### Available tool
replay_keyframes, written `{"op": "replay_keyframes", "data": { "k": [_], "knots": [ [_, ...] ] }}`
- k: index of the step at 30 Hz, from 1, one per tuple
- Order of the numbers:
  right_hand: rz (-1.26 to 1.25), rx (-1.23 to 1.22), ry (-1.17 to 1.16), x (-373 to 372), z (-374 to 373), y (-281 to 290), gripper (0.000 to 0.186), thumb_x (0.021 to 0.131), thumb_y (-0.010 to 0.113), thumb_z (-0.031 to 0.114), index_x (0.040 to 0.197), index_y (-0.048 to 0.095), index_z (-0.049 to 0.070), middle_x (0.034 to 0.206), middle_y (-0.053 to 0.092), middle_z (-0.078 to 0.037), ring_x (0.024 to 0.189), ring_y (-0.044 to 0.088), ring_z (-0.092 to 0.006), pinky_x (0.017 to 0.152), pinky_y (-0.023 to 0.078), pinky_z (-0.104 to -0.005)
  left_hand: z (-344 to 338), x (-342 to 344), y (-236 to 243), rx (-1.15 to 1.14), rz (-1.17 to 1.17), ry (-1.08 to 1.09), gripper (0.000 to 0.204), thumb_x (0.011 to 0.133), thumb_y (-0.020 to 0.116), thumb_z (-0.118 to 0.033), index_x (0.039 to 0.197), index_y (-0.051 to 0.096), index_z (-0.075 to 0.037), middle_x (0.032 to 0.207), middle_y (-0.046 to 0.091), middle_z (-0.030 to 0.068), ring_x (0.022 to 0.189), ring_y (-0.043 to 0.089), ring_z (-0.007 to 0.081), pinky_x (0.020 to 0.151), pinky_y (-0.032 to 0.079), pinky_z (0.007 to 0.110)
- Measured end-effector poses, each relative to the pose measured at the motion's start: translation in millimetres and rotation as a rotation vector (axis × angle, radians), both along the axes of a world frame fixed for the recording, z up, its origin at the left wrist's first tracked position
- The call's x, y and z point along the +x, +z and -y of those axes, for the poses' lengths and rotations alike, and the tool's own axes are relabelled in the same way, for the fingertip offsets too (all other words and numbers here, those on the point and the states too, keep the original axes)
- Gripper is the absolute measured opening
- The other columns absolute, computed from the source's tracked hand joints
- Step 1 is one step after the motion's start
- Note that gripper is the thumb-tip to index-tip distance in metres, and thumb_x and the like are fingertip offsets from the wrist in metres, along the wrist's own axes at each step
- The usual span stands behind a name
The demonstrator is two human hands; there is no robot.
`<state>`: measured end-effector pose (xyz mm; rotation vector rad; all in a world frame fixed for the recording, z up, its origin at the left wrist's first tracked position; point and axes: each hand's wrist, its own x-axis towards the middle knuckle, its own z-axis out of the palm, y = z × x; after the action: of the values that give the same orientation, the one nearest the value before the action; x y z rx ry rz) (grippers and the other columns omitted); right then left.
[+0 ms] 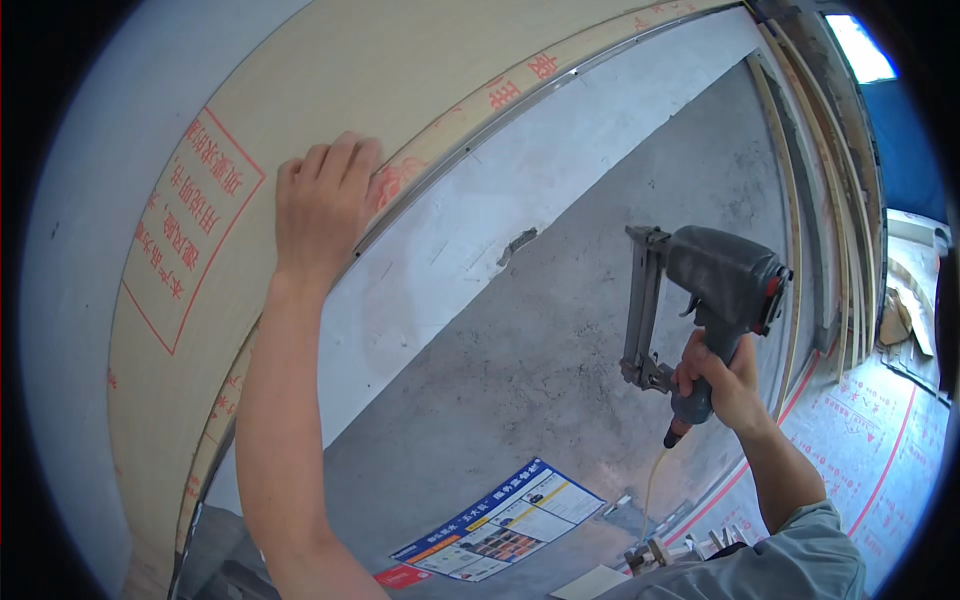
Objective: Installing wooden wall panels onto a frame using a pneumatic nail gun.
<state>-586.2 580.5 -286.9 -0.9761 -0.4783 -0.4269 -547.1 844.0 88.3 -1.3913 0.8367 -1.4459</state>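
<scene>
Head view. Left hand [325, 200]: placed at the edge of a beige board [270, 130] printed in red, back of the hand toward the camera, fingers bent and close side by side. Fingertips hidden; cannot tell whether they grip the board or only press against it. The left forearm is bare and rises from the lower edge of the view.

Right hand [735, 385]: wrapped around the handle of a dark pneumatic nail gun [725, 270], fingers closed on the grip. A grey-green sleeve [810, 555] covers the upper part of that arm. The nail gun is to the right of the beige board, well apart from the left hand, in front of a mottled grey wall [560, 330]. Its long magazine stands nearly upright on the left side of the tool. A thin, pale hose [655, 485] hangs from the base of the handle.

Surroundings: a narrow metal strip [468, 150] follows the board's edge. Beside it runs a white band [440, 260] with a small chipped patch [517, 246] at its border with the grey. Low on the wall, a blue-and-white poster [500, 525]. At right, long wooden strips [835, 200] stand near printed floor sheeting [850, 430].
</scene>
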Motion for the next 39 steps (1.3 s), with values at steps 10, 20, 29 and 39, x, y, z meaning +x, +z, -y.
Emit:
{"op": "replay_keyframes", "data": {
  "k": [10, 20, 29, 39],
  "knots": [
    [0.105, 0.074, 0.064, 46, 59, 79, 0.025, 0.096, 0.064, 0.01, 0.112, 0.045, 0.004, 0.071, 0.055, -0.003, 0.057, 0.059, -0.014, 0.056, 0.052, -0.0321, 74, 52, -6, -0.129, 0.105, 0.032, 0.037, 0.088, 0.073, -0.032, 0.122, 0.065, -0.018, 0.124, 0.064, -0.0016, 0.109, 0.061, 0.0184, 0.088, 0.045, 0.041],
    [0.096, -0.261, -0.062, 75, 52, 178, 0.019, 0.096, 0.065, 0.02, 0.104, 0.058, 0.004, 0.067, 0.053, 0.001, 0.052, 0.056, -0.0098, 0.055, 0.051, -0.0292, 87, 66, -10, -0.121, 0.202, -0.03, 0.035, 0.091, 0.07, -0.034, 0.121, 0.068, -0.016, 0.133, 0.066, 0.0026, 0.118, 0.063, 0.0244, 0.092, 0.047, 0.045],
    [0.103, -0.405, -0.141, 80, 35, 190, 0.018, 0.096, 0.065, 0.019, 0.096, 0.059, 0.002, 0.066, 0.054, 0.0, 0.051, 0.056, -0.0091, 0.049, 0.048, -0.0266, 86, 81, -11, -0.15, 0.259, -0.078, 0.028, 0.087, 0.071, -0.029, 0.11, 0.072, -0.014, 0.126, 0.07, 0.0013, 0.115, 0.067, 0.0265, 0.087, 0.05, 0.044],
    [0.226, -0.438, -0.361, 51, 50, 224, 0.026, 0.091, 0.069, 0.025, 0.085, 0.059, 0.002, 0.064, 0.054, 0.0, 0.049, 0.055, -0.0086, 0.05, 0.048, -0.026, 78, 78, -40, -0.133, 0.122, -0.217, 0.032, 0.092, 0.067, -0.028, 0.12, 0.069, -0.012, 0.129, 0.067, 0.0055, 0.117, 0.062, 0.027, 0.095, 0.045, 0.047]
  ]
}}
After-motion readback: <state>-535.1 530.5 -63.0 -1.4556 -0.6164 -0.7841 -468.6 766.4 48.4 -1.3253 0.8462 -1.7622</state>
